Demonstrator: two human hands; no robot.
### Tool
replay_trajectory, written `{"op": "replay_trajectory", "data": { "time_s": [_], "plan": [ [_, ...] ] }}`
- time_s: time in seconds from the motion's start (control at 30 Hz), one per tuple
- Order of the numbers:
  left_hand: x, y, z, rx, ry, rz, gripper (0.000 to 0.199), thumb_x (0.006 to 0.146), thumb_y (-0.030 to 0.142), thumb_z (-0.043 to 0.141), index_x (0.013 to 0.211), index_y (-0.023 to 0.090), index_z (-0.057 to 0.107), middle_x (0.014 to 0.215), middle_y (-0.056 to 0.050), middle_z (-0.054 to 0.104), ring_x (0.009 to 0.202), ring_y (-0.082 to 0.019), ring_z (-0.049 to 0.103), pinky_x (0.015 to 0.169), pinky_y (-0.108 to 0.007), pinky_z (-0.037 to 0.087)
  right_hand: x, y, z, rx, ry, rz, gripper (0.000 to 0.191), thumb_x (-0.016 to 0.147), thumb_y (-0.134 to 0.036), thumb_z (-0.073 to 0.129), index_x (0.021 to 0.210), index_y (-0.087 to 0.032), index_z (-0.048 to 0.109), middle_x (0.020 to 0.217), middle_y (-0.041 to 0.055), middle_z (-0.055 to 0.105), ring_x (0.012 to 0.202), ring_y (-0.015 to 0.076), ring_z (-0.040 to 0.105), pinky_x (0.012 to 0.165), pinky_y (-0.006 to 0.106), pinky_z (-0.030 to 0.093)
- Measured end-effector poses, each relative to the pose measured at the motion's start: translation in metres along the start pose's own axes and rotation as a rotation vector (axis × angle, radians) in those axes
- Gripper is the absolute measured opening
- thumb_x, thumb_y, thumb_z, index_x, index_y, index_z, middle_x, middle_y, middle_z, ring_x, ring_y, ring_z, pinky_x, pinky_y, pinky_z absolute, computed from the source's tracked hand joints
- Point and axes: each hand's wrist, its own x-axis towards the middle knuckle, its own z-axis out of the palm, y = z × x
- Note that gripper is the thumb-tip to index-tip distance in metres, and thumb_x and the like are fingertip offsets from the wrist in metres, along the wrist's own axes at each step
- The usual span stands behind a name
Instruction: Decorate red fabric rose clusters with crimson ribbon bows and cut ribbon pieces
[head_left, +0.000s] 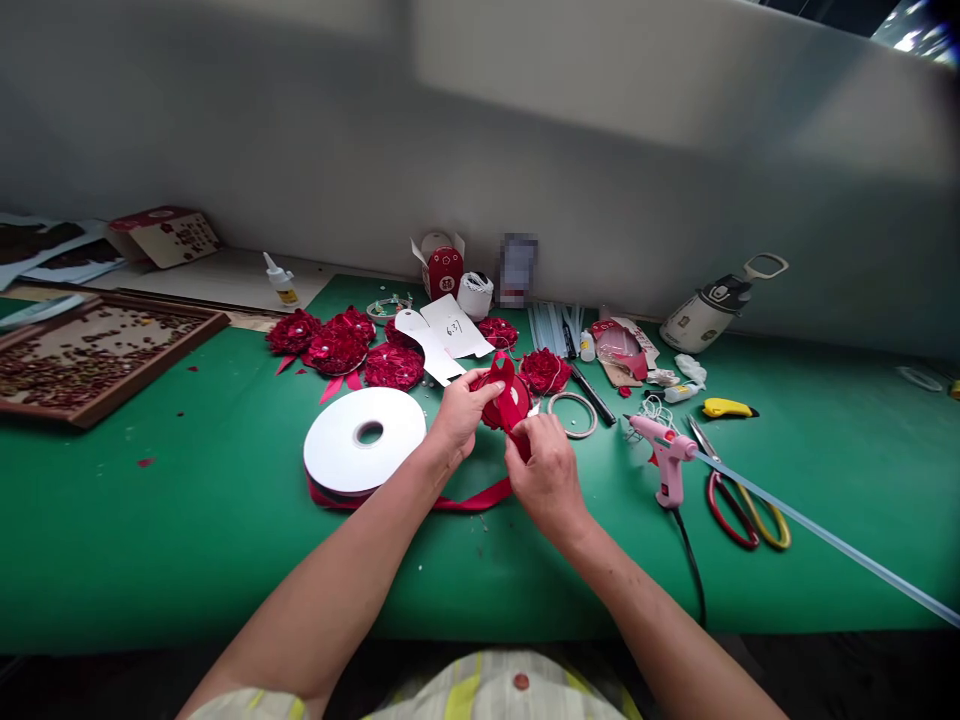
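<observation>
My left hand (459,412) pinches a red ribbon (480,499) near the top of a small loop, beside a round red fabric flower (491,412). Whether the flower itself is gripped, I cannot tell. Just below, my right hand (551,470) is closed on the same ribbon, its fingertips pressed together. From there the ribbon runs down and left to a large spool (345,440) with a white face, lying flat beside my left forearm. Another red flower (545,371) and a pale ring (572,415) lie close beyond my right hand.
Several red flowers (337,345) cluster at the back left, near a wooden tray (142,380). To the right lie a pink glue gun (666,455) with a long glue stick, scissors (735,500), a yellow cutter (727,408) and a black marker (592,393). A bottle (701,312) leans against the wall.
</observation>
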Motion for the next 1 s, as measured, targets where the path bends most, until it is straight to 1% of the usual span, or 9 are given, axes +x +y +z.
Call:
{"op": "replay_trajectory", "data": {
  "time_s": [0.23, 0.37, 0.47, 0.57, 0.7, 0.77, 0.83, 0.93, 1.0],
  "plan": [
    [0.001, 0.000, -0.001, -0.008, 0.048, -0.003, 0.023, 0.064, 0.023, 0.068, 0.085, 0.015, 0.061, 0.066, 0.000, 0.063, 0.049, -0.010, 0.053, 0.042, -0.020, 0.037, -0.002, 0.000, -0.015, -0.138, -0.003, -0.108, 0.020, 0.075, -0.001, 0.043, 0.077, -0.017, 0.055, 0.076, 0.0044, 0.046, 0.066, 0.0170, 0.043, 0.061, 0.028, 0.034],
    [0.000, 0.003, 0.001, -0.040, 0.065, -0.013, 0.020, 0.063, 0.020, 0.067, 0.080, 0.015, 0.059, 0.064, 0.000, 0.062, 0.048, -0.010, 0.053, 0.042, -0.020, 0.037, -0.001, -0.005, -0.021, -0.174, 0.017, -0.167, 0.021, 0.078, -0.002, 0.042, 0.073, -0.017, 0.056, 0.073, 0.0042, 0.045, 0.061, 0.0157, 0.041, 0.057, 0.027, 0.032],
    [-0.001, 0.004, 0.002, -0.109, 0.077, -0.030, 0.016, 0.063, 0.019, 0.067, 0.074, 0.016, 0.055, 0.058, 0.002, 0.058, 0.045, -0.009, 0.051, 0.042, -0.020, 0.038, -0.007, -0.006, -0.019, -0.207, 0.038, -0.208, 0.021, 0.082, -0.006, 0.042, 0.073, -0.017, 0.057, 0.070, 0.0036, 0.045, 0.059, 0.0153, 0.040, 0.056, 0.027, 0.031],
    [0.000, 0.004, 0.001, -0.148, 0.093, -0.037, 0.016, 0.064, 0.018, 0.067, 0.071, 0.016, 0.053, 0.056, 0.004, 0.055, 0.045, -0.007, 0.050, 0.043, -0.019, 0.039, -0.017, -0.005, -0.010, -0.227, 0.006, -0.241, 0.023, 0.083, -0.006, 0.041, 0.072, -0.018, 0.057, 0.068, 0.0035, 0.046, 0.058, 0.0151, 0.041, 0.056, 0.027, 0.031],
    [0.002, 0.004, 0.000, -0.128, 0.106, -0.025, 0.019, 0.064, 0.019, 0.068, 0.077, 0.016, 0.055, 0.061, 0.003, 0.059, 0.047, -0.009, 0.053, 0.042, -0.019, 0.040, -0.030, -0.003, -0.002, -0.136, -0.062, -0.126, 0.018, 0.082, -0.007, 0.043, 0.083, -0.017, 0.058, 0.075, 0.0047, 0.051, 0.061, 0.0154, 0.048, 0.054, 0.026, 0.034],
    [0.002, 0.005, -0.001, -0.124, 0.103, 0.010, 0.023, 0.064, 0.021, 0.069, 0.082, 0.016, 0.056, 0.066, 0.001, 0.061, 0.050, -0.010, 0.056, 0.044, -0.020, 0.042, -0.033, -0.005, -0.003, -0.009, -0.120, -0.038, 0.013, 0.084, -0.014, 0.047, 0.093, -0.016, 0.057, 0.079, 0.0053, 0.054, 0.065, 0.0160, 0.051, 0.056, 0.026, 0.038],
    [0.002, 0.007, 0.000, -0.139, 0.097, 0.068, 0.027, 0.065, 0.022, 0.070, 0.087, 0.016, 0.056, 0.070, 0.000, 0.063, 0.054, -0.011, 0.059, 0.049, -0.022, 0.046, -0.035, -0.010, -0.007, 0.103, -0.201, -0.011, 0.015, 0.085, -0.024, 0.053, 0.097, -0.016, 0.057, 0.082, 0.0059, 0.056, 0.069, 0.0174, 0.054, 0.060, 0.028, 0.043],
    [0.001, 0.013, -0.001, -0.169, 0.067, 0.139, 0.029, 0.067, 0.024, 0.070, 0.091, 0.016, 0.055, 0.073, 0.000, 0.065, 0.058, -0.012, 0.061, 0.055, -0.024, 0.050, -0.037, -0.019, -0.013, 0.153, -0.290, -0.049, 0.016, 0.085, -0.031, 0.056, 0.092, -0.018, 0.061, 0.088, 0.0083, 0.060, 0.081, 0.0213, 0.056, 0.070, 0.032, 0.046],
    [0.001, 0.018, -0.003, -0.166, 0.044, 0.163, 0.030, 0.068, 0.025, 0.070, 0.093, 0.017, 0.056, 0.076, -0.001, 0.066, 0.061, -0.013, 0.062, 0.058, -0.026, 0.051, -0.036, -0.022, -0.018, 0.162, -0.313, -0.034, 0.017, 0.087, -0.032, 0.054, 0.086, -0.018, 0.064, 0.086, 0.0083, 0.061, 0.082, 0.0219, 0.056, 0.071, 0.033, 0.046]
  ]
}}
